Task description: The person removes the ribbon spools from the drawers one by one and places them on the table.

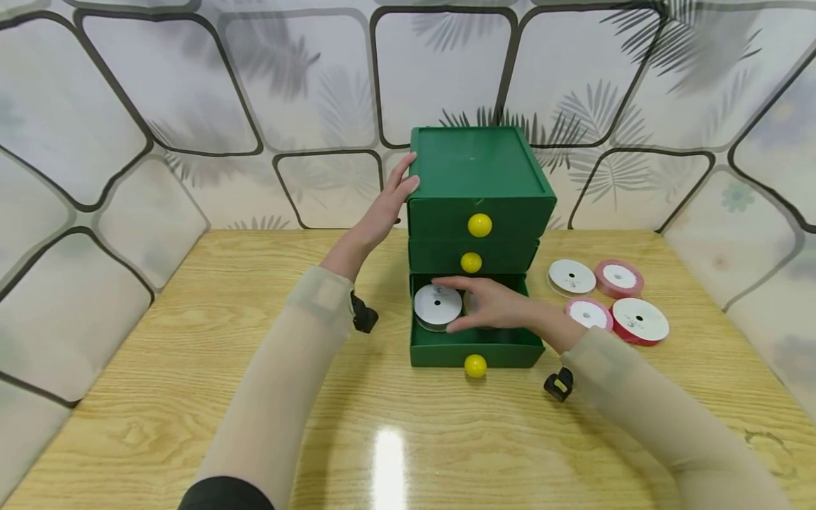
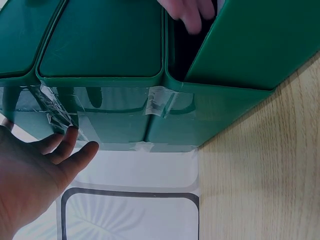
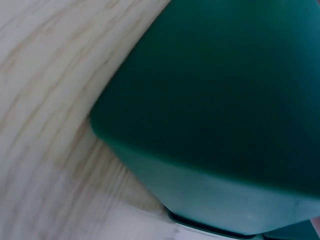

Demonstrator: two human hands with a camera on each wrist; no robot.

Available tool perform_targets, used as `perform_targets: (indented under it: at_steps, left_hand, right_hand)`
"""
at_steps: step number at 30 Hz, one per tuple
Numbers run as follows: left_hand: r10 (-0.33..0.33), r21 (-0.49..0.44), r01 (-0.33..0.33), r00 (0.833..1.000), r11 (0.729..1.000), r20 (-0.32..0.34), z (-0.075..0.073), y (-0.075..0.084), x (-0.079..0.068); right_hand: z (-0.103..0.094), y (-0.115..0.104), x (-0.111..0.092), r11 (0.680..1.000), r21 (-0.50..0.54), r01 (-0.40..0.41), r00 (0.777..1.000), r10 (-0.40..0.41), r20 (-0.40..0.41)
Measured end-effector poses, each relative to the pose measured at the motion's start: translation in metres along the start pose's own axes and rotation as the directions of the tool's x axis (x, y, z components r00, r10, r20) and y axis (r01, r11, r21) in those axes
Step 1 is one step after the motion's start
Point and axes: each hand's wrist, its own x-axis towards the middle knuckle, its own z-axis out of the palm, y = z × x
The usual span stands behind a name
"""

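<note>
A green cabinet with stacked drawers (image 1: pixel 481 163) stands on the table, and its bottom drawer (image 1: pixel 474 353) is pulled out. My left hand (image 1: pixel 381 212) rests against the cabinet's left side near the top, fingers extended. In the left wrist view those fingers (image 2: pixel 67 147) lie at the taped side wall. Inside the drawer lies a ribbon spool (image 1: pixel 437 303) with a white face. Across its rim my right hand (image 1: pixel 489 303) holds it, index fingertip at the far edge and thumb at the near edge. A second round item under the palm is mostly hidden.
Right of the cabinet lie several ribbon spools: a white one (image 1: pixel 571 277), a dusty pink one (image 1: pixel 619 278), a pink one (image 1: pixel 589 313) partly behind the forearm, and a red one (image 1: pixel 640 321). Yellow knobs (image 1: pixel 475 366) project from the drawer fronts. A patterned wall (image 1: pixel 331 191) closes the back.
</note>
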Motion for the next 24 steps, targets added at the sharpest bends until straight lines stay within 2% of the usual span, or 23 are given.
perform_targets:
  at_steps: [12,17,20,24]
  left_hand:
    - [0.007,-0.017,-0.007,1.000,1.000,-0.002,0.000,0.000,-0.001]
    - [0.008,-0.012,-0.008,1.000,1.000,-0.004,0.000,0.000,0.000]
    - [0.006,-0.011,-0.006,1.000,1.000,-0.005,0.000,-0.001,0.000]
    - [-0.005,-0.010,0.005,1.000,1.000,-0.007,0.001,0.000,0.000]
  right_hand:
    - [0.008,0.004,0.008,0.992,-0.108,-0.067,0.998,0.066,-0.018]
    - [0.012,0.007,0.009,0.986,-0.167,-0.028,1.000,0.028,-0.001]
    - [0.015,0.007,0.009,0.990,-0.139,0.000,1.000,0.003,0.019]
    - [0.017,0.008,0.010,0.991,-0.131,-0.006,1.000,0.009,0.016]
